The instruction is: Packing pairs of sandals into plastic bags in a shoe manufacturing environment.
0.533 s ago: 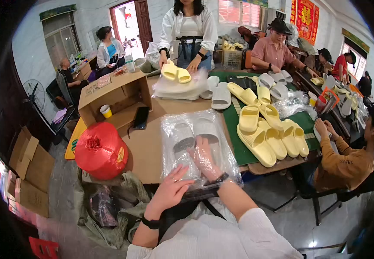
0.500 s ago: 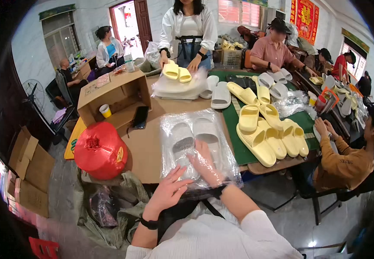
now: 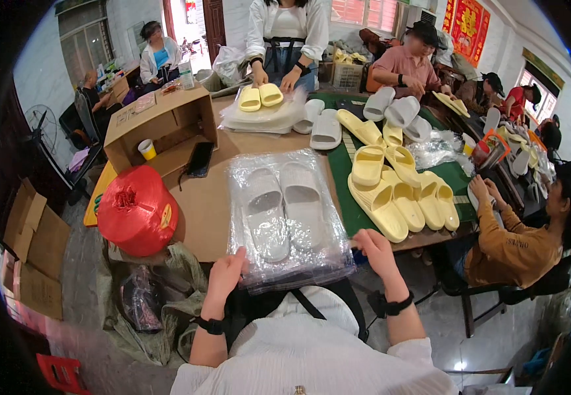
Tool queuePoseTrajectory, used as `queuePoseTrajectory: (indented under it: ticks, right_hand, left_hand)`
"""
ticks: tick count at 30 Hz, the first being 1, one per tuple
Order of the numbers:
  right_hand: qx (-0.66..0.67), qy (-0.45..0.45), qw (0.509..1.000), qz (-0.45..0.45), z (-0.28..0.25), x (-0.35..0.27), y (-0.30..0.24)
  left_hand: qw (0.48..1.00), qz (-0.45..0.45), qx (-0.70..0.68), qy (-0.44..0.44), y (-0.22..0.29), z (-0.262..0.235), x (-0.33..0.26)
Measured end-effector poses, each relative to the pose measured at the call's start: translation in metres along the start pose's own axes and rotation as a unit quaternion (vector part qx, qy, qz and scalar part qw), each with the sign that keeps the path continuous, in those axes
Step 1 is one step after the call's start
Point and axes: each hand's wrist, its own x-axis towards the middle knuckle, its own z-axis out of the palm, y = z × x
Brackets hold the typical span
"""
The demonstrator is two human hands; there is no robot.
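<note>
Gripping a bagged pair of white slides at the table edge

Holding the near end of a clear bag [image 3: 285,220], both hands pinch its two near corners. The left hand [image 3: 225,275] is closed on the left corner, fingers curled over the plastic; the right hand [image 3: 375,249] is closed on the right corner. The bag lies flat on the brown table [image 3: 203,210], its near edge hanging just past the rim toward the person. Inside it two white slides [image 3: 284,207] lie side by side, soles blurred by glare and creases in the plastic. More bags seem stacked under it, but how many cannot be told.

Half a second ago the right hand lay flat on top of the bag, over the slides; now it is at the corner. The left hand is where it was.

Just right, yellow slides [image 3: 397,191] crowd a green mat [image 3: 341,178]. Left of the bag sits a red twine spool [image 3: 137,209], and behind it an open cardboard box [image 3: 163,128] on its side, its inside mostly in shadow. A phone [image 3: 200,159] lies before the box. Other people work at the far and right sides, partly cut off by the rim.
</note>
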Motion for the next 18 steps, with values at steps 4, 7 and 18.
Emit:
queuePoseTrajectory:
  ticks: [4,7,18]
  right_hand:
    - [-0.084,-0.079,0.985,0.131,0.022,0.018,0.005]
    - [-0.077,-0.196,0.969,0.127,0.024,0.018,0.003]
    - [0.060,-0.114,0.985,0.111,0.003,0.028,-0.025]
  left_hand:
    - [0.994,0.093,-0.025,-0.049,-0.011,0.004,0.006]
    - [0.990,0.084,-0.092,-0.069,-0.016,-0.007,0.002]
    - [0.980,0.047,-0.180,-0.077,0.034,-0.033,-0.012]
